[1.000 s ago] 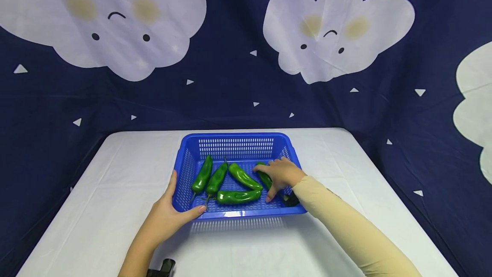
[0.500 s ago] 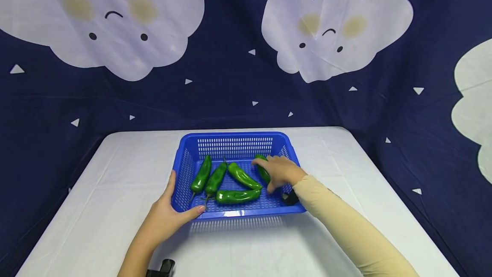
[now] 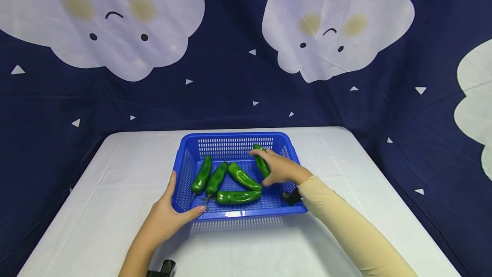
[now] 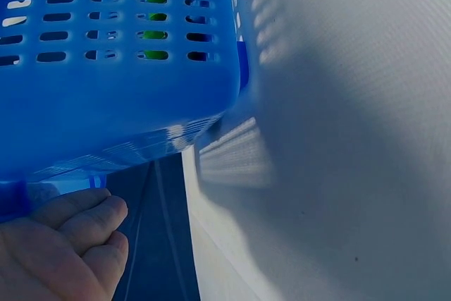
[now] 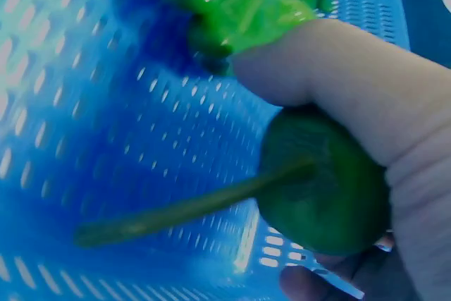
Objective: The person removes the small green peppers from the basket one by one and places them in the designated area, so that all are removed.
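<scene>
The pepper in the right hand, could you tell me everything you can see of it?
This green pepper is long and smooth-skinned, with a rounded base and a long, thin green stem. The right hand grips it between thumb and fingers, partly covering it. It slants over the right part of the blue basket, stem end nearer the person; whether it touches the floor is unclear.

The right sleeve (image 3: 347,221) is plain pale beige, long and close-fitting, with soft folds near its lowest visible part. The left forearm (image 3: 139,249) is bare where it shows. A small black fitting (image 3: 167,266) with a rounded end juts out beside it, and a dark angular fitting (image 3: 293,197) shows just beside the right cuff (image 3: 306,185)
</scene>
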Demonstrator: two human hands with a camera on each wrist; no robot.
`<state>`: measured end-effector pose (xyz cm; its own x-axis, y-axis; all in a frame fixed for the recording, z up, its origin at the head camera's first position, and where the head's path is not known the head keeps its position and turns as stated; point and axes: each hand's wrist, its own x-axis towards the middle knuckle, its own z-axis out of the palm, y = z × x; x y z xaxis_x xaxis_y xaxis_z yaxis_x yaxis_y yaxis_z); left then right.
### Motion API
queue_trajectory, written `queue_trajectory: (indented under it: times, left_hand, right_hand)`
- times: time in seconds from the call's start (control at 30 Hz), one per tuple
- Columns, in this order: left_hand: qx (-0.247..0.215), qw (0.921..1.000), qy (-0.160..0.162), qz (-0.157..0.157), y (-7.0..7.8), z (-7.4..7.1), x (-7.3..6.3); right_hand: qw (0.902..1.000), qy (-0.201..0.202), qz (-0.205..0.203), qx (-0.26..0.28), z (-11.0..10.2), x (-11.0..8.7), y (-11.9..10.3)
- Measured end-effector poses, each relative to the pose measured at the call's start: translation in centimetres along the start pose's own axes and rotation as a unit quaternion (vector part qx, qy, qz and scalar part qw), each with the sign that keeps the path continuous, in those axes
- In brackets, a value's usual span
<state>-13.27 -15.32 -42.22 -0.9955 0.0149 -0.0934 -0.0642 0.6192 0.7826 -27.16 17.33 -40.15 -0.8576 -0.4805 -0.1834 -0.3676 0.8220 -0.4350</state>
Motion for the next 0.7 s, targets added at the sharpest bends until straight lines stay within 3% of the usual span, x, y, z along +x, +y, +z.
queue_trajectory:
  times: [0.23,0.7]
  left_hand:
    - [-0.003,1.0,-0.001,-0.002,0.0,0.0,0.0]
    - [-0.007,1.0,0.0,-0.005,0.0,0.0,0.0]
  right_hand:
    - [0.996,0.022,-0.034,0.08,-0.7,-0.3,0.1]
    - [0.9868,0.045,-0.068,0.14,-3.0,-2.0,0.2]
